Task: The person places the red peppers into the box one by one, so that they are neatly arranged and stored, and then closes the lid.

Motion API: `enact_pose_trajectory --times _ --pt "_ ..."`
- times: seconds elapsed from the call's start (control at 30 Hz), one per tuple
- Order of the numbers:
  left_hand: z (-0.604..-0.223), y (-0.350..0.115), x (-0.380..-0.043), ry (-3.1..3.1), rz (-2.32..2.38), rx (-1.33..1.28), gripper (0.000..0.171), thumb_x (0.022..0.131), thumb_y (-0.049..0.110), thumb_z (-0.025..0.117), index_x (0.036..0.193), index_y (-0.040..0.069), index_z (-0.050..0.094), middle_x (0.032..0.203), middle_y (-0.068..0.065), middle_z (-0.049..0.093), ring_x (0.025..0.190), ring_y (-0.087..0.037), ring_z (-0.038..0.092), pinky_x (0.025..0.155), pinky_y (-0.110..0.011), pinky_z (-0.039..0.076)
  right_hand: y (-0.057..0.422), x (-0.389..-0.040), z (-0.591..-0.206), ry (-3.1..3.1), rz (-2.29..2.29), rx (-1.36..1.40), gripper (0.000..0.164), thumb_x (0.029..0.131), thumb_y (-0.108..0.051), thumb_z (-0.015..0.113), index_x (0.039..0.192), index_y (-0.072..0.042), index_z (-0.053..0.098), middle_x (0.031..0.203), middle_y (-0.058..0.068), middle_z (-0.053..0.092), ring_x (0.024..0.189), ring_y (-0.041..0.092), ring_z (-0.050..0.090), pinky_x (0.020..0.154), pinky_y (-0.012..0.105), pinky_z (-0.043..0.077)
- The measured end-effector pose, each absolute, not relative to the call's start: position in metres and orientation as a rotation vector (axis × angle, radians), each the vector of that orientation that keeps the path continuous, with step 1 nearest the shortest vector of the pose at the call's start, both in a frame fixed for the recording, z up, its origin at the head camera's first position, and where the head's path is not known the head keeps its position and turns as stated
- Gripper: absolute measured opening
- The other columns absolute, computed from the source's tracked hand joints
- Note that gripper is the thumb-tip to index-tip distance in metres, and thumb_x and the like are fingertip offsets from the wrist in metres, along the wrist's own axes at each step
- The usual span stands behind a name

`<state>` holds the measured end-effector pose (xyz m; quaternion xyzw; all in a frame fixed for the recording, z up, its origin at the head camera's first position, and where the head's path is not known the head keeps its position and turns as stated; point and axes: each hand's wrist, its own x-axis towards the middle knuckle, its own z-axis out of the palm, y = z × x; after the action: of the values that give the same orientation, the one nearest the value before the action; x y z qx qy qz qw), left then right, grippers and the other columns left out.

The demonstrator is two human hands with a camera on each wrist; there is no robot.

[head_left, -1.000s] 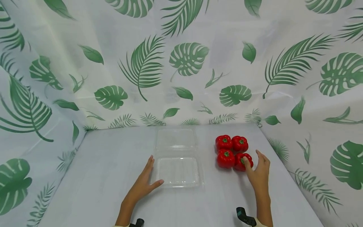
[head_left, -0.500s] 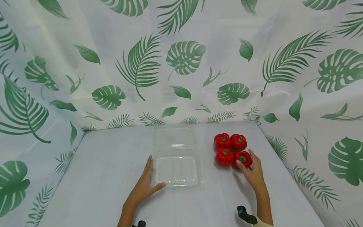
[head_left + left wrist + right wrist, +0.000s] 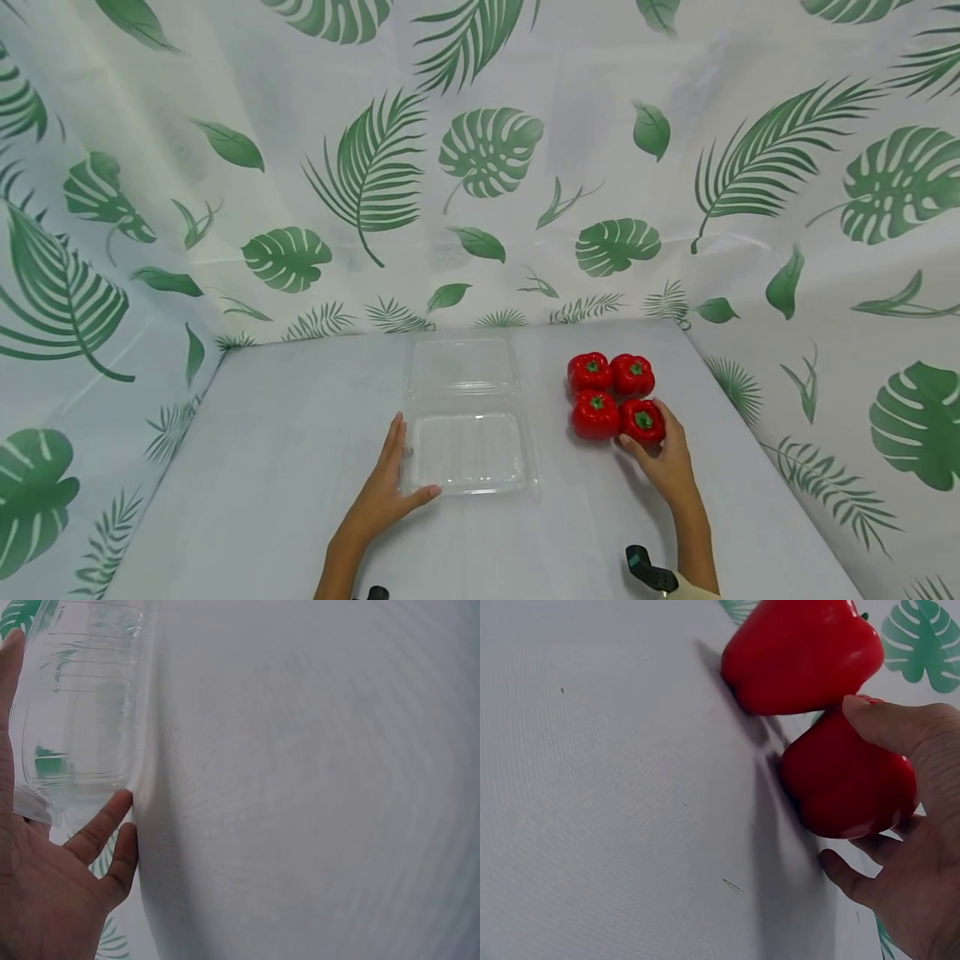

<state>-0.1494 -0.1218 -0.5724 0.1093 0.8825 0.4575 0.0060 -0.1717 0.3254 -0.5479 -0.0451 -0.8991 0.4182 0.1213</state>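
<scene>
Right hand (image 3: 670, 468), fingers curled, grips one red pepper (image 3: 642, 422) beside three others (image 3: 595, 418) on the worktop (image 3: 255, 475); none is inside the clear container (image 3: 468, 454) that the left hand (image 3: 381, 493), fingers spread, touches.

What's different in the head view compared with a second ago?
The right hand has moved left, and its thumb and fingers have closed in around the near right pepper, taking hold of it. Unchanged: the left hand beside the open clear box, and the other three peppers.
</scene>
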Motion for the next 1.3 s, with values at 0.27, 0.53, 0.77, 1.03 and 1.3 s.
enact_pose_trajectory --times 0.27,0.53,0.77,1.03,1.3 --pt "-0.571 -0.120 -0.149 2.748 1.450 0.340 0.117 0.075 0.050 0.080 0.159 0.018 0.005 0.166 0.005 -0.003 0.145 -0.031 0.033 0.115 -0.062 0.028 0.328 -0.173 -0.548 -2.608 1.262 -0.173 0.085 0.087 -0.024 0.074 0.151 -0.003 0.023 0.151 0.026 0.034 0.138 0.044 0.034 0.106 0.065 0.038" --pt "-0.571 -0.121 -0.148 2.739 1.454 0.317 0.117 0.075 0.050 0.081 0.159 0.018 0.005 0.166 0.006 -0.002 0.147 -0.030 0.031 0.115 -0.062 0.028 0.324 -0.172 -0.550 -2.543 1.346 -0.319 0.091 0.085 -0.027 0.077 0.153 -0.006 0.019 0.153 0.024 0.031 0.142 0.043 0.030 0.109 0.065 0.036" --pt "-0.570 -0.121 -0.148 2.740 1.468 0.330 0.117 0.075 0.049 0.081 0.159 0.017 0.006 0.167 0.002 -0.001 0.144 -0.032 0.036 0.114 -0.062 0.029 0.318 -0.169 -0.554 -2.392 1.477 -0.599 0.096 0.087 -0.036 0.073 0.156 -0.006 0.012 0.156 0.025 0.025 0.144 0.043 0.027 0.111 0.060 0.035" --pt "-0.571 -0.120 -0.149 2.750 1.457 0.332 0.117 0.075 0.049 0.080 0.159 0.018 0.004 0.167 0.001 -0.002 0.140 -0.032 0.041 0.112 -0.064 0.032 0.316 -0.168 -0.548 -2.137 1.672 -0.831 0.098 0.086 -0.048 0.070 0.155 -0.013 0.011 0.161 0.017 0.019 0.150 0.036 0.018 0.114 0.056 0.032" --pt "-0.570 -0.120 -0.149 2.747 1.459 0.334 0.117 0.076 0.048 0.080 0.159 0.016 0.005 0.167 -0.003 -0.001 0.139 -0.034 0.043 0.111 -0.065 0.032 0.318 -0.165 -0.544 -2.058 1.773 -0.856 0.097 0.086 -0.048 0.070 0.153 -0.021 0.004 0.162 0.015 0.014 0.152 0.032 0.010 0.116 0.055 0.029"
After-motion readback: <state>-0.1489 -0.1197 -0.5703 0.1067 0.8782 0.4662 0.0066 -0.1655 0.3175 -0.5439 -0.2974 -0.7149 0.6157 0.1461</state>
